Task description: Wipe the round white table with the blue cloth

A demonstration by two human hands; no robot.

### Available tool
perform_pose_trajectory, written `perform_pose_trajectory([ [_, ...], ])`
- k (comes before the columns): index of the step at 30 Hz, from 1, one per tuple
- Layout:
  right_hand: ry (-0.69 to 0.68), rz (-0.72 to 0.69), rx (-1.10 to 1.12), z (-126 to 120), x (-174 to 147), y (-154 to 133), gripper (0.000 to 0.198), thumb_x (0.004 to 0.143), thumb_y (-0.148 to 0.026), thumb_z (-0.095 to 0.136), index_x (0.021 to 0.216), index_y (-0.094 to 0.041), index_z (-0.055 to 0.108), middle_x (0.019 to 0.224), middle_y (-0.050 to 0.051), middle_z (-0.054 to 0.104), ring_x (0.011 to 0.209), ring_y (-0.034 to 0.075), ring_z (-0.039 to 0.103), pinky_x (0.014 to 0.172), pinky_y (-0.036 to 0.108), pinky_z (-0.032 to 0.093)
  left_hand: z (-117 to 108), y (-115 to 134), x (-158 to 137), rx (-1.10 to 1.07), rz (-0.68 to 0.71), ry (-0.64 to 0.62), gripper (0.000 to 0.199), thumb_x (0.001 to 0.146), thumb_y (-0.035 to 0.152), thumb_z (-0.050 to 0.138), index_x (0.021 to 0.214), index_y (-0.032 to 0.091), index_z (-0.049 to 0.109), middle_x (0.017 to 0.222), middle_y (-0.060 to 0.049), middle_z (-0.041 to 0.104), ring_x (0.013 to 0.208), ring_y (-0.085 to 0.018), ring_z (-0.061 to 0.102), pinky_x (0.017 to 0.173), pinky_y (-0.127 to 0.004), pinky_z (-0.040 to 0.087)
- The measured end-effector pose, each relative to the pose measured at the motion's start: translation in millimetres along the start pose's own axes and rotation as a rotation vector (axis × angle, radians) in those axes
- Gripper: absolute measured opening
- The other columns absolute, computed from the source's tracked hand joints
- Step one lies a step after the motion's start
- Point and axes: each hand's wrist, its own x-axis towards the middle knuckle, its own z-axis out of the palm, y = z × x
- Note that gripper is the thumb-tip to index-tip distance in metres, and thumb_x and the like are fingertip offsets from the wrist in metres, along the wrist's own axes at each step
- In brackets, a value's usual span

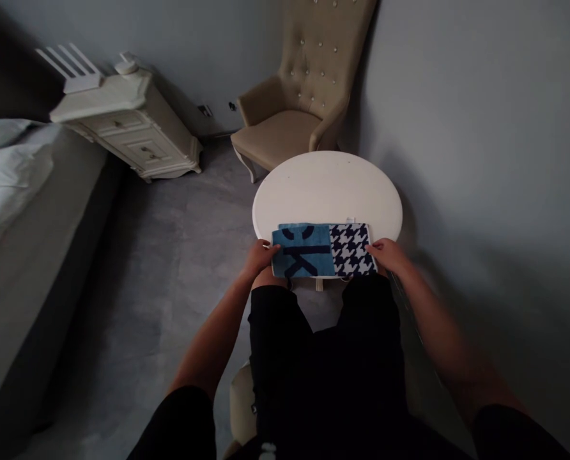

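A folded towel [308, 250] lies along the near edge of a round white table [323, 185]. Its left part is blue with dark lettering, and its right part has a dark and white houndstooth pattern. A small white tag pokes out at its far side. My left hand [260, 257] pinches the towel's left end, thumb on top. At the opposite end, my right hand [386, 253] grips the houndstooth side, also with the thumb above. The fingers under the cloth are hidden on both sides.
A beige tufted armchair [285, 134] stands behind the table. To the far left is a white cabinet [136, 134] carrying a router [81, 80] with several antennas. A bed [40, 185] runs along the left, and a grey wall [496, 128] rises on the right.
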Motion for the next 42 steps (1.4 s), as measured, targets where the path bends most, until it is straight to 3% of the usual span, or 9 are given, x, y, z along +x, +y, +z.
perform_pose_trajectory([
  [6, 0.101, -0.043, -0.004, -5.2, 33.9, -28.0, 0.063, 0.102, -0.046, 0.081, 0.155, -0.013, 0.068, 0.127, 0.019, 0.083, 0.119, 0.034, 0.078, 0.099, 0.038, 0.058, -8.2, 20.6, 38.5, -0.092, -0.059, -0.059, 0.060, 0.090, 0.039, 0.087, 0.141, 0.011, 0.070, 0.089, -0.012, 0.081, 0.081, -0.026, 0.076, 0.072, -0.033, 0.055],
  [12, 0.188, -0.113, 0.010, -1.0, 39.0, -30.5, 0.044, 0.101, -0.036, 0.081, 0.140, -0.016, 0.077, 0.124, 0.016, 0.078, 0.116, 0.031, 0.075, 0.104, 0.038, 0.057, -11.0, 27.8, 53.1, 0.029, 0.158, -0.074, 0.013, 0.084, 0.024, 0.081, 0.094, 0.018, 0.074, 0.090, -0.007, 0.077, 0.090, -0.022, 0.072, 0.081, -0.030, 0.055],
  [15, 0.212, -0.202, -0.008, 1.3, 38.6, -23.8, 0.053, 0.098, -0.035, 0.084, 0.147, -0.018, 0.075, 0.131, 0.017, 0.073, 0.125, 0.033, 0.071, 0.116, 0.043, 0.054, -11.8, 26.9, 50.6, 0.000, 0.275, -0.071, 0.010, 0.086, 0.024, 0.076, 0.093, 0.020, 0.071, 0.097, -0.006, 0.076, 0.093, -0.021, 0.070, 0.086, -0.031, 0.055],
  [19, 0.237, -0.283, -0.038, -1.3, 42.7, -26.0, 0.029, 0.092, -0.028, 0.086, 0.119, -0.019, 0.084, 0.122, 0.015, 0.074, 0.129, 0.035, 0.067, 0.124, 0.049, 0.048, -15.5, 25.5, 40.7, -0.151, 0.328, -0.101, 0.015, 0.089, 0.026, 0.074, 0.102, 0.022, 0.067, 0.086, -0.001, 0.067, 0.083, -0.017, 0.063, 0.079, -0.028, 0.051],
  [22, 0.268, -0.324, 0.063, -6.3, 40.4, -31.2, 0.011, 0.089, -0.026, 0.083, 0.097, -0.020, 0.080, 0.113, 0.013, 0.077, 0.120, 0.033, 0.071, 0.117, 0.050, 0.054, -21.4, 28.3, 30.0, -0.327, 0.355, -0.155, 0.027, 0.086, 0.030, 0.079, 0.107, 0.022, 0.063, 0.079, 0.003, 0.062, 0.074, -0.014, 0.058, 0.073, -0.026, 0.046],
  [27, 0.276, -0.445, 0.452, -13.7, -3.0, -16.5, 0.022, 0.094, -0.044, 0.079, 0.101, -0.025, 0.073, 0.106, 0.007, 0.081, 0.091, 0.026, 0.075, 0.091, 0.044, 0.064, -43.8, 34.1, -4.9, -0.492, 0.448, -0.148, 0.057, 0.072, 0.037, 0.095, 0.120, 0.018, 0.073, 0.096, -0.003, 0.076, 0.086, -0.018, 0.070, 0.079, -0.030, 0.056],
  [35, 0.258, -0.678, 0.780, -36.5, -128.1, 34.8, 0.014, 0.100, -0.035, 0.088, 0.111, -0.032, 0.081, 0.113, 0.006, 0.087, 0.112, 0.028, 0.084, 0.102, 0.048, 0.069, -96.0, 9.5, -108.5, -0.535, 0.702, -0.208, 0.024, 0.089, 0.040, 0.096, 0.099, 0.021, 0.087, 0.102, -0.010, 0.085, 0.096, -0.023, 0.080, 0.089, -0.038, 0.068],
  [39, 0.241, -0.793, 0.906, -49.0, -127.0, 31.1, 0.015, 0.099, -0.031, 0.089, 0.107, -0.033, 0.077, 0.107, 0.002, 0.087, 0.111, 0.030, 0.086, 0.104, 0.055, 0.070, -104.2, 16.6, -112.6, -0.584, 0.791, -0.254, 0.018, 0.093, 0.035, 0.093, 0.100, 0.020, 0.085, 0.102, -0.010, 0.084, 0.098, -0.022, 0.081, 0.090, -0.035, 0.067],
  [42, 0.286, -0.688, 0.885, -49.3, -89.6, 22.3, 0.027, 0.095, -0.046, 0.092, 0.103, -0.031, 0.071, 0.106, 0.002, 0.084, 0.107, 0.028, 0.085, 0.100, 0.051, 0.070, -93.0, 28.6, -82.0, -0.661, 0.753, -0.261, 0.032, 0.091, 0.043, 0.095, 0.100, 0.019, 0.076, 0.103, -0.009, 0.082, 0.096, -0.020, 0.078, 0.086, -0.032, 0.065],
])
